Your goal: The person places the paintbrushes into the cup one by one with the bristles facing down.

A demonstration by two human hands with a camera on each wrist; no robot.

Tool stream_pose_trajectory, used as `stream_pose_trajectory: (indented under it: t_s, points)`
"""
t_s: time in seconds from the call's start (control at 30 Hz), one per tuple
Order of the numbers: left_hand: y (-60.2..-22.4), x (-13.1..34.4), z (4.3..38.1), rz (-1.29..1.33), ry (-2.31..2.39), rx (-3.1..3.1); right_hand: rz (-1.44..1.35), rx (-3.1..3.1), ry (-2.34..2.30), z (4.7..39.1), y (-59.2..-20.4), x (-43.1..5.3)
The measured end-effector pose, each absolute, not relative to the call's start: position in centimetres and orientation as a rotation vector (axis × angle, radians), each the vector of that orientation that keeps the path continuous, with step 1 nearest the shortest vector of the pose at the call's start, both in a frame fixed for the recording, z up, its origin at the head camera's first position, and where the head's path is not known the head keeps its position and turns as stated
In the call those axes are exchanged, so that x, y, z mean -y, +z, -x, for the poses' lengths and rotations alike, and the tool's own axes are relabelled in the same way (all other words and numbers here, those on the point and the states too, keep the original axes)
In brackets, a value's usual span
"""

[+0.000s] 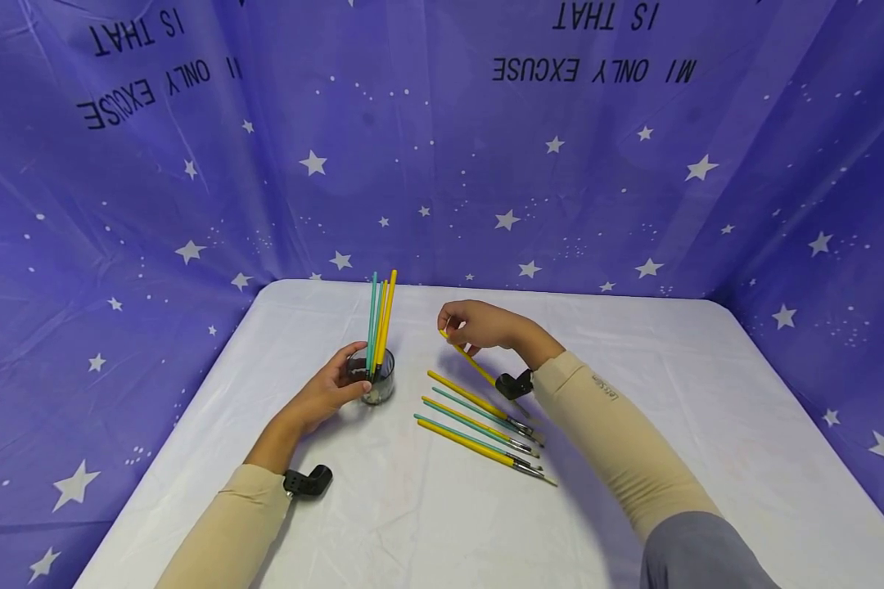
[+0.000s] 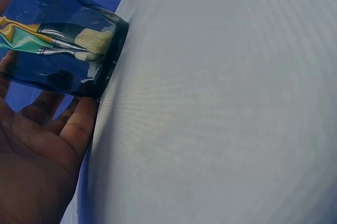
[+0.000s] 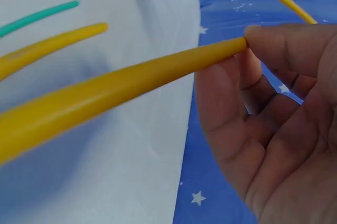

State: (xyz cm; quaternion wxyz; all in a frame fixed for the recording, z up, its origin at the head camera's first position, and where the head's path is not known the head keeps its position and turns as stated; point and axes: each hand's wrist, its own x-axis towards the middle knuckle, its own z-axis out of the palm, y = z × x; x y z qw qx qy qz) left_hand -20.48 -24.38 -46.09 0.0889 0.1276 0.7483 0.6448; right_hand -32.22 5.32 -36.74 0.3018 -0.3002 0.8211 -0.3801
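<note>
My left hand [image 1: 329,388] grips a dark clear glass [image 1: 385,388] from its left side, fingers behind and thumb in front. Several yellow and teal paintbrushes [image 1: 385,319] stand in it, their bristles [image 2: 93,42] down at the bottom in the left wrist view. To the right, my right hand [image 1: 482,325] pinches the handle end of a yellow paintbrush [image 3: 121,84] between thumb and fingers. That brush slants down toward the right, its lower part passing behind the wrist camera. Below this hand lies a row of yellow and teal paintbrushes [image 1: 467,442], handle ends pointing left.
A white cloth covers the table [image 1: 383,523]. Behind it and at both sides hangs a purple curtain [image 1: 442,164] with white stars and lettering. Black cameras [image 1: 309,481] are strapped to both wrists. The loose brushes lie right of the glass.
</note>
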Motion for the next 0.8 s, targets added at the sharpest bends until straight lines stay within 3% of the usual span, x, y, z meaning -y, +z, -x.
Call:
stream_pose_trajectory:
  t_s: [0.8]
  points:
    - [-46.0, 24.4, 20.5, -0.351, 1.907, -2.232, 0.655, -2.126, -1.687, 31.7, -34.6, -2.9]
